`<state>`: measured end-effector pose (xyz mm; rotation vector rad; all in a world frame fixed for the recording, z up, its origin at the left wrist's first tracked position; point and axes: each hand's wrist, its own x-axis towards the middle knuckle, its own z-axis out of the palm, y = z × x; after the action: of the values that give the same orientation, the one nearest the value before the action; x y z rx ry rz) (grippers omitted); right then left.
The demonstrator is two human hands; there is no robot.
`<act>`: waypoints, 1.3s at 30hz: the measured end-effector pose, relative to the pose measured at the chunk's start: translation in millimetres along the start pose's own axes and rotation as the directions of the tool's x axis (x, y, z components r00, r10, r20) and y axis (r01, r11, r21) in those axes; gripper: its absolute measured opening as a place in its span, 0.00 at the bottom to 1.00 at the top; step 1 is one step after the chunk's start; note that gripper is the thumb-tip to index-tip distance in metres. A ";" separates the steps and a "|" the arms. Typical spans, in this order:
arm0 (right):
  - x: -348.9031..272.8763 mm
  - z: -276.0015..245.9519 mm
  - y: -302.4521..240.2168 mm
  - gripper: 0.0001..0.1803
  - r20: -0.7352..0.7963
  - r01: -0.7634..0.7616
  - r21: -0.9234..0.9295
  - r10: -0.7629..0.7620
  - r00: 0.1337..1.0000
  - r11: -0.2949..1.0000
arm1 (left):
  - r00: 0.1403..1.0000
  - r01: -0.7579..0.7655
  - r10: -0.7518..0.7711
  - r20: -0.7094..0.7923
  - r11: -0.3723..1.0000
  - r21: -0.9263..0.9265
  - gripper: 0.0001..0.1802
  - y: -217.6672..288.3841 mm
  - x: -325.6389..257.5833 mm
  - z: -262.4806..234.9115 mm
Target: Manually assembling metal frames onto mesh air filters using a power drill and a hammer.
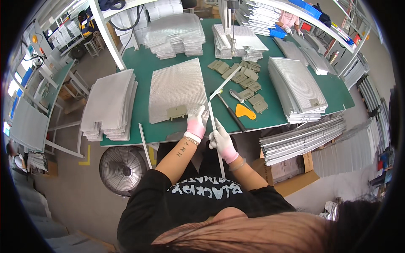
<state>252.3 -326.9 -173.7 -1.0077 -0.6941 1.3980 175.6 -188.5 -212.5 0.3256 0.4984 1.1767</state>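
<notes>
My right hand, in a white glove with pink at the wrist, is closed around a long thin metal strip. The strip bends at the table and continues away to the upper right. My left hand, gloved alike, has its fingers extended beside the strip, at the lower right corner of a silver mesh panel. The panel lies flat on the green table. A grey-green plastic clip piece sits at its near edge. Whether the left fingertips touch the strip is hard to make out.
To the right are a hammer, a yellow scraper and several plastic clip pieces. Mesh stacks stand left and right. A drill-like tool hangs ahead. A floor fan stands below left.
</notes>
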 end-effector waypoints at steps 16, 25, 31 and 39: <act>132.0 -15.2 -43.2 0.45 -0.145 0.054 -0.877 -0.370 0.917 0.478 | 0.948 0.239 -0.267 0.171 0.957 0.166 0.20 18.8 -68.4 -18.0; 123.9 -13.6 -38.7 0.51 -0.079 0.117 -0.772 -0.277 0.958 0.625 | 0.740 -0.157 0.486 0.466 -0.549 0.821 0.21 196.7 -73.5 -125.2; 118.9 -13.4 -36.2 0.40 0.028 0.260 -0.381 -0.270 0.963 0.887 | 0.890 -0.222 0.231 0.393 -0.534 0.816 0.23 204.2 -63.3 -130.0; 91.9 -32.8 -47.5 0.13 0.004 0.139 -0.250 -0.142 0.990 0.958 | 0.974 -0.131 -0.021 0.225 0.760 0.636 0.27 188.7 -89.2 -55.4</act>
<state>311.9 -236.9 -161.6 -1.1401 -0.9306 1.1981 -29.9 -205.3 -148.6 1.0730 0.6988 0.9738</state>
